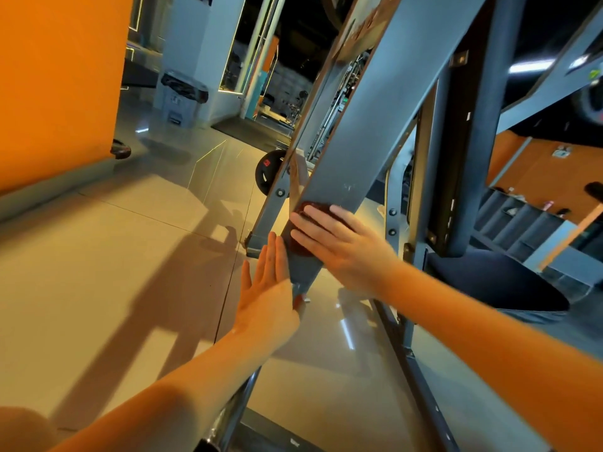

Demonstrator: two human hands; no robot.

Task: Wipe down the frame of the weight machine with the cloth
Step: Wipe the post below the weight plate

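The weight machine's grey steel frame [368,132] slants down from upper right to the floor at centre. My right hand [339,246] lies flat with straight fingers on the lower part of this beam, pressing a dark red cloth [311,208] against the metal. Only the cloth's edges show around my fingers. My left hand [266,288] is flat too, its straight fingers resting against the beam's left edge just below the cloth.
A black seat pad [496,282] sits right of the beam. A weight plate [269,171] leans behind the frame's foot. An orange wall [55,86] runs along the left, a bin [181,96] stands further back, and glossy floor tiles [124,256] spread below.
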